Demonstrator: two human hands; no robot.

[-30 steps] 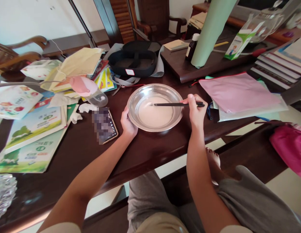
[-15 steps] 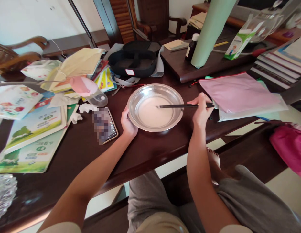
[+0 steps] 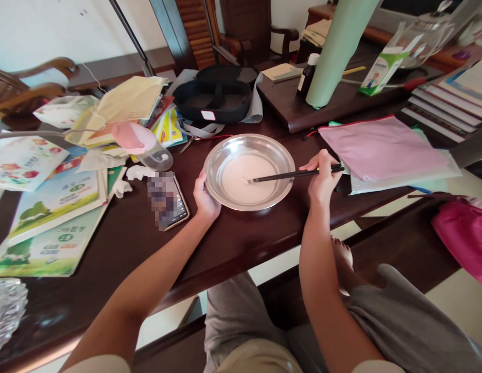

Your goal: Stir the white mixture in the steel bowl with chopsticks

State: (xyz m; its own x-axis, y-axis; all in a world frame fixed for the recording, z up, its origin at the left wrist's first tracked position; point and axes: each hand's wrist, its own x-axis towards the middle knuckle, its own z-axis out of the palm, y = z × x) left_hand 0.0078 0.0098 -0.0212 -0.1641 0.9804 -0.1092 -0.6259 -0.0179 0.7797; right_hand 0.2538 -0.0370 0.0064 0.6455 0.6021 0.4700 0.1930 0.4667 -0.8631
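Observation:
A shallow steel bowl (image 3: 249, 147) holding a pale, milky liquid stands on the dark wooden table (image 3: 241, 238) in front of me. My left hand (image 3: 205, 199) grips the bowl's near-left rim. My right hand (image 3: 322, 178), at the bowl's right side, is closed on a pair of black chopsticks (image 3: 291, 175). The chopsticks reach leftward over the rim, and their tips rest in the liquid near the bowl's middle.
A phone (image 3: 166, 201) lies left of the bowl, beside a pink-lidded cup (image 3: 142, 145) and stacked books (image 3: 50, 202). A black case (image 3: 213, 96) sits behind the bowl. Pink folders (image 3: 380, 147) lie to the right, and a green roll (image 3: 336, 52) stands behind them.
My right hand moved slightly right, and the chopstick tips swept from the bowl's upper middle toward its centre. My left hand and the bowl stayed still.

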